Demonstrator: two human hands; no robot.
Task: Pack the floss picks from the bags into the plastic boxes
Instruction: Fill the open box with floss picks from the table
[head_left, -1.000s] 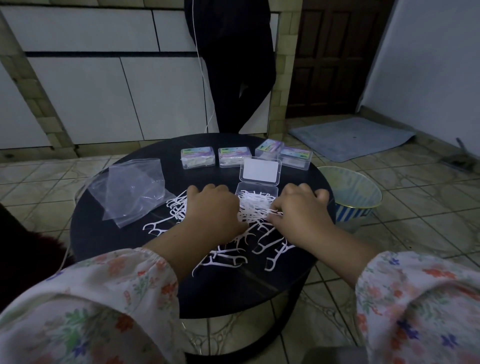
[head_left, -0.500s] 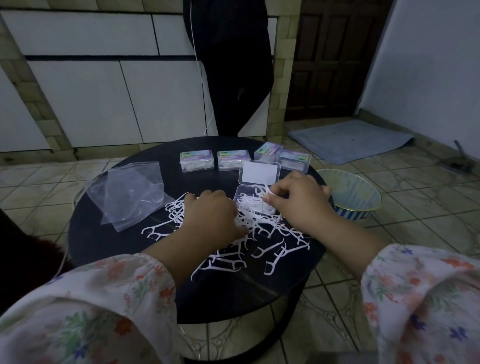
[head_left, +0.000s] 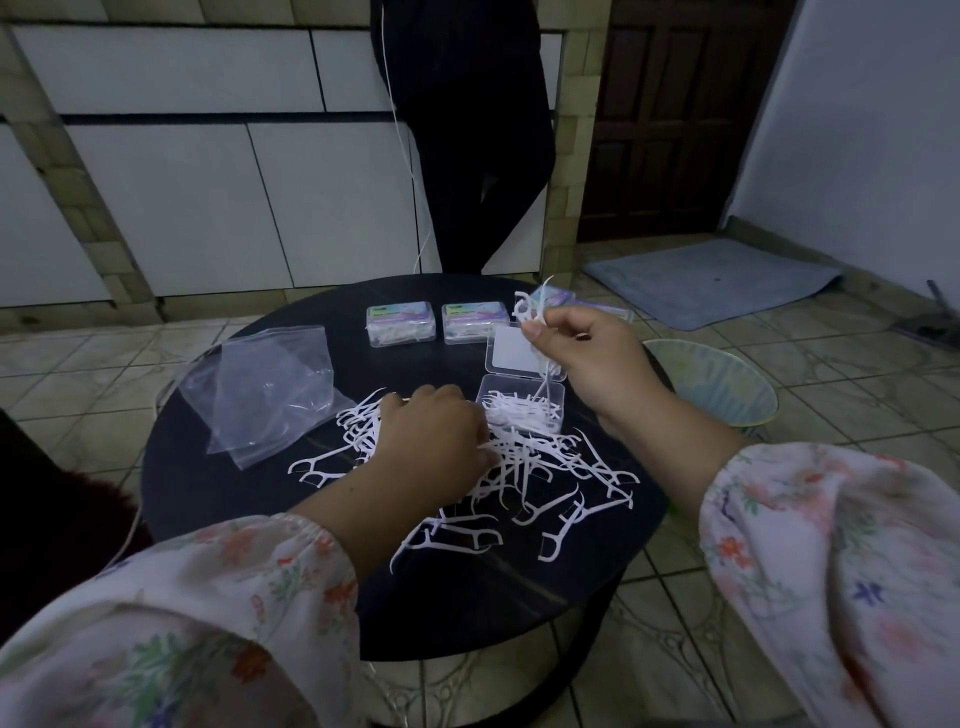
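Note:
Loose white floss picks (head_left: 524, 478) lie scattered over the middle of the round black table (head_left: 218, 499). An open clear plastic box (head_left: 522, 410) holds several picks, its lid (head_left: 511, 349) hinged back behind it. My right hand (head_left: 587, 358) is raised above the box and pinches a small bunch of floss picks (head_left: 532, 312). My left hand (head_left: 431, 441) rests knuckles-up on the pile left of the box, fingers curled over picks. Two closed, filled boxes (head_left: 400, 325) (head_left: 475, 322) stand in a row at the back. Empty clear bags (head_left: 265, 389) lie at the left.
More filled boxes sit partly hidden behind my right hand (head_left: 602, 309). A striped bowl (head_left: 722, 384) stands on the tiled floor right of the table. A person in dark clothes (head_left: 462, 130) stands behind the table. A grey mat (head_left: 711, 280) lies by the door.
My right hand has lifted from the pile with a bunch of picks, rising above the open box. My left hand has stayed on the pile.

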